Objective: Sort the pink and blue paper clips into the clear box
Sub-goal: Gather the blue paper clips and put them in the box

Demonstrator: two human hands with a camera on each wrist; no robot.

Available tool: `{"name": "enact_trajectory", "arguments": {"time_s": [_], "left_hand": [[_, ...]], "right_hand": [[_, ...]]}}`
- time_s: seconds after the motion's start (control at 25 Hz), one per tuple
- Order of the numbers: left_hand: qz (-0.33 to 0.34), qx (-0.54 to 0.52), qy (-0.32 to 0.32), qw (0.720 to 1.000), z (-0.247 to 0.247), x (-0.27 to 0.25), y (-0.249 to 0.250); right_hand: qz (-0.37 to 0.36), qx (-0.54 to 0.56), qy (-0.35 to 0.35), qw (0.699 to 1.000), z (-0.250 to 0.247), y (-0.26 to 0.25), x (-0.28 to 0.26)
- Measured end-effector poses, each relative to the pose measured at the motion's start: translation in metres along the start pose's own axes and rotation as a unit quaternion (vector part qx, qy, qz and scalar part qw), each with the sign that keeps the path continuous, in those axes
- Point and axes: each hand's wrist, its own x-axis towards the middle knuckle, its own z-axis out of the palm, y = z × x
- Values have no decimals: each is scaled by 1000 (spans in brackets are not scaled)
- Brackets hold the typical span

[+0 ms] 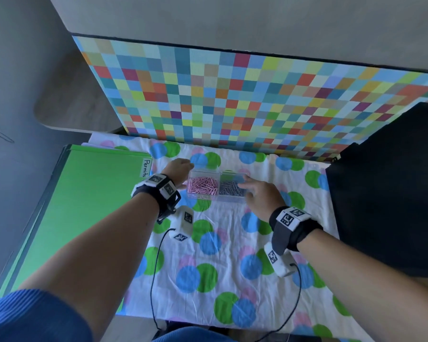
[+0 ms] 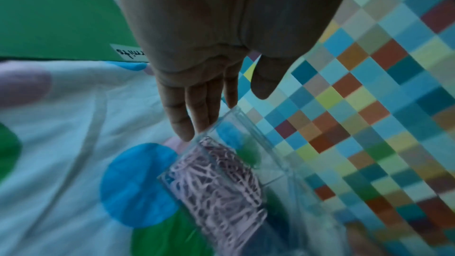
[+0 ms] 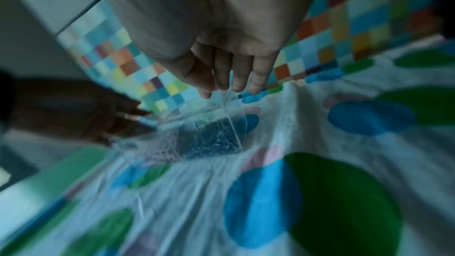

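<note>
A clear two-compartment box (image 1: pixel 216 197) stands on the dotted cloth. Pink paper clips (image 1: pixel 203 186) fill its left compartment and blue paper clips (image 1: pixel 231 189) its right one. My left hand (image 1: pixel 181 170) is at the box's left end; in the left wrist view its straight fingers (image 2: pixel 194 116) touch the box wall (image 2: pixel 248 126) above the pink clips (image 2: pixel 216 186). My right hand (image 1: pixel 260 193) is at the right end, its fingers (image 3: pixel 237 81) stretched onto the box's corner (image 3: pixel 229 104) by the blue clips (image 3: pixel 211 135). The right wrist view is blurred.
A green folder (image 1: pixel 84 206) labelled "Permits" lies left of the box. A checkered board (image 1: pixel 232 95) stands upright right behind it. A black object (image 1: pixel 386 193) fills the right side. The spotted cloth (image 1: pixel 220 255) reaches the near table edge, crossed by two thin cables.
</note>
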Motion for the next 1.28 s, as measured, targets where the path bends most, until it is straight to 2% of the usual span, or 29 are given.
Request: {"name": "enact_trajectory", "arguments": {"time_s": [0.08,0.16,0.36,0.52,0.76,0.84,0.92,1.0,1.12,1.28], "left_hand": [[-7,-38,0,999,0,-2,12],[-2,-54,18,998,-1,0,15],[15,-28,10,999,-9,-10,14],[-7,-96,-19,995,-14,-13,6],[65,-14,-21,998,-11,-18,-1],[104,47,-28,993,-14,-19,-8],[160,193,-32,968,-16,-21,-14],[205,323,-12,924,-13,-29,-19],[227,408,11,884,-4,-45,-27],[250,500,-11,829,-1,-53,-47]], "right_hand": [[-35,-72,-21,997,2,1,-3],[-41,-97,-20,994,1,2,-2],[-36,-100,-25,994,0,0,-2],[-28,-93,-32,995,-2,-4,-4],[-23,-97,-46,994,-3,-7,-6],[-20,-97,-44,994,-3,-8,-7],[-18,-95,-42,994,-2,-9,-7],[-17,-96,-43,994,-2,-9,-7],[-20,-114,-43,992,-3,-10,-8],[-42,-162,-54,984,-1,-8,-15]]}}
